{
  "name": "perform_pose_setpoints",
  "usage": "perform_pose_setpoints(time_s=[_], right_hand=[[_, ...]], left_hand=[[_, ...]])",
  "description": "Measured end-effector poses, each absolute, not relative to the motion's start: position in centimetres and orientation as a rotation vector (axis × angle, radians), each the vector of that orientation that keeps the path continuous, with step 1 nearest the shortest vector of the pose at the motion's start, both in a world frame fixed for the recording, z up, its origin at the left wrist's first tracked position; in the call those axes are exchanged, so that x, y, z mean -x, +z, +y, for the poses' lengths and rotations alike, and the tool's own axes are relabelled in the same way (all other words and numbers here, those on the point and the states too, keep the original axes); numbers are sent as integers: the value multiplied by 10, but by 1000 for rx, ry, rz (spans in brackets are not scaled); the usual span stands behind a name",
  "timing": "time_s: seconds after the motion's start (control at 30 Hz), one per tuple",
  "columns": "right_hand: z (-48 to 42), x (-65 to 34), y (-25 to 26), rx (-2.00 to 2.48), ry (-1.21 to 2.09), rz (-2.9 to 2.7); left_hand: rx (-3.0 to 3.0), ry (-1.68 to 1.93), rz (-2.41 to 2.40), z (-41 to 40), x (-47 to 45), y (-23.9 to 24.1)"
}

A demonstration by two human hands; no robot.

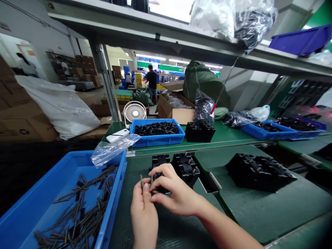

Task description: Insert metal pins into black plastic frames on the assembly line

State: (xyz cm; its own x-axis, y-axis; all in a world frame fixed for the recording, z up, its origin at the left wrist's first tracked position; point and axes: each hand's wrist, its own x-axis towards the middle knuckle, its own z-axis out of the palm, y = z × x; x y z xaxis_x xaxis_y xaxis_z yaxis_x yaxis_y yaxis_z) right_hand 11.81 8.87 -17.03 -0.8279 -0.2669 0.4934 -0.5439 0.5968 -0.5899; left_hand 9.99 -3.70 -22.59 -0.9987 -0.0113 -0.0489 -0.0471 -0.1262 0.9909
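Note:
My left hand (144, 211) is closed around a few thin, dull metal pins (141, 180), whose ends stick up past the fingers. Over it, my right hand (172, 190) pinches at the same pins with thumb and fingertips; the fingers hide most of them. Just behind both hands, black plastic blocks (185, 166) with slots and upright pins stand on the green work surface (178, 231). To the left, a large blue bin (119, 193) holds many loose metal pins (75, 214) and some small black pieces.
A blue tray (158, 140) of small black parts sits on the back ledge, beside a white fan (135, 112) and a clear plastic bag (114, 150). More black blocks (259, 171) stand at right. An overhead shelf (155, 36) crosses the view. A person (151, 81) stands far behind.

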Motion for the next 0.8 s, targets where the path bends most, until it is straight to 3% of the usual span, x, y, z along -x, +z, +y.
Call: perform_pose_setpoints(time_s=[0.4,0.8], right_hand=[[107,-107,-173,-490,1398,-2345],[124,-103,-174,-427,1437,-2315]], left_hand=[[-152,2278,1876,-30,-107,-226],[116,2566,1157,-31,-95,-214]])
